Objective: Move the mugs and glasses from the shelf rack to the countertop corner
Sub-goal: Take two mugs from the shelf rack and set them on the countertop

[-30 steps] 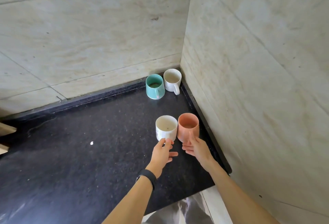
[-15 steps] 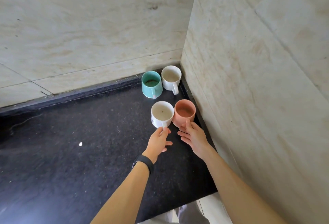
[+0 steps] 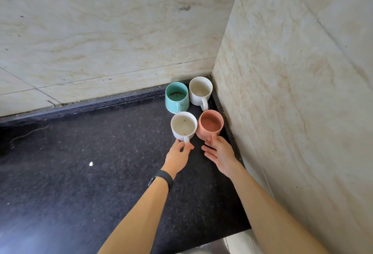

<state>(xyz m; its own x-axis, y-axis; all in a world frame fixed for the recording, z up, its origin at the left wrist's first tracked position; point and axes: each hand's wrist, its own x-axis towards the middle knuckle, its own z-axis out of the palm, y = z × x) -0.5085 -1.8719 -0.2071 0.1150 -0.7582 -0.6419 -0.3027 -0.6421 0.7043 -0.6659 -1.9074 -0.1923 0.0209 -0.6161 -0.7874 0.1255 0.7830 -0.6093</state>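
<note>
Marble wall just beside pink mug

We wear a slim black wristband just behind our left hand; both forearms are bare.

Left hand on near white mug handle, right hand at pink mug.

Both bare forearms come in from the bottom edge, side by side, stretched forward. The left hand, with a black band on its wrist, pinches the handle of the white mug between thumb and fingers. The right hand is loose, fingers straight and fanned leftward, one fingertip touching the pink mug.
</note>
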